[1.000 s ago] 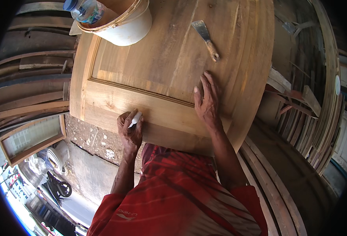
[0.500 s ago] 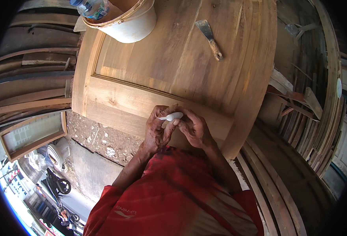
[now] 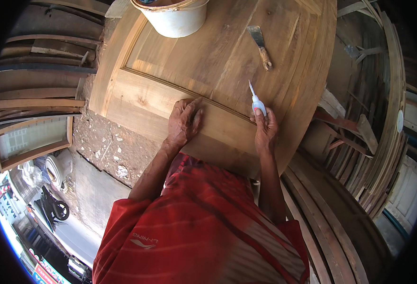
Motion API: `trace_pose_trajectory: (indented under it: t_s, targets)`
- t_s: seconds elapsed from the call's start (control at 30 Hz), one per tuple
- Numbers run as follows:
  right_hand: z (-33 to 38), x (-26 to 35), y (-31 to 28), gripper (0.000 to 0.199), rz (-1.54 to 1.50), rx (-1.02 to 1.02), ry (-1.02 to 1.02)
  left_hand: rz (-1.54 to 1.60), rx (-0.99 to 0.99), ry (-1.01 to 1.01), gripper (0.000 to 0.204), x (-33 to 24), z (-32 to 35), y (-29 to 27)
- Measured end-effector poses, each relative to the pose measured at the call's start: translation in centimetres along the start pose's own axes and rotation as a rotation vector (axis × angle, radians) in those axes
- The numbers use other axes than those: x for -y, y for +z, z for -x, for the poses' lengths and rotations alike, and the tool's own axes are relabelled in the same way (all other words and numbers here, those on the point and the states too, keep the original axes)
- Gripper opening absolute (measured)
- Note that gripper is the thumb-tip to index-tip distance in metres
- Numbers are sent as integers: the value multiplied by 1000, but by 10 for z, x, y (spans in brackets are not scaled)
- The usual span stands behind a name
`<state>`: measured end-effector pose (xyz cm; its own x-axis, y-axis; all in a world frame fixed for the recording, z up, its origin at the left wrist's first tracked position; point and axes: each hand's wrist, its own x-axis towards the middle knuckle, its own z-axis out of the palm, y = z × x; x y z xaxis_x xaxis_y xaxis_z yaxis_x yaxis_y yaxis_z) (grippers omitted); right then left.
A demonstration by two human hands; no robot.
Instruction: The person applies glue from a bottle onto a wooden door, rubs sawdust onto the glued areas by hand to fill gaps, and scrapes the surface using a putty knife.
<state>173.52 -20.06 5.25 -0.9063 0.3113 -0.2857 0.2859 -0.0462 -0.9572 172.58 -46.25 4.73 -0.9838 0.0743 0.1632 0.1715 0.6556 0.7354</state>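
A person's right hand (image 3: 265, 128) has a closed grip on a small white glue bottle (image 3: 257, 104), nozzle up, at the wooden door panel's (image 3: 208, 57) moulding, while the left hand (image 3: 184, 122) lies flat and empty on the panel; a putty knife (image 3: 260, 45) and white bucket (image 3: 173, 19) rest beyond.

The door (image 3: 218, 61) is pale honey-brown wood with darker grain streaks and a dark line along its moulding. The bottle (image 3: 257, 103) is white with a blue band. The bucket (image 3: 175, 18) is white with a tan rim. The scraper (image 3: 260, 45) has a grey blade and a brown handle. The shirt (image 3: 204, 227) is red with faint paler stripes.
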Motion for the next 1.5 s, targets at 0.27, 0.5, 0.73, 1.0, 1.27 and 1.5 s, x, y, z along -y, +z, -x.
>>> trace_pose_trajectory:
  t_s: [0.27,0.5,0.73,1.0,1.27,1.5]
  targets:
    - [-9,20,9,33,180,-45,46,-20,-144,41,24,0,-6,10]
    - [-16,13,7,33,160,-108,28,-31,-155,60,25,1,-7,10]
    - [-23,15,8,35,194,-57,41,-22,-154,34,22,-1,-7,10]
    - [-27,13,9,36,286,-88,2,-36,-147,31,22,0,-7,10]
    - [-29,5,6,30,255,-68,-1,-40,-149,11,23,-2,-8,10]
    - [-29,6,7,31,243,-59,-20,-27,-148,3,23,-1,-8,10]
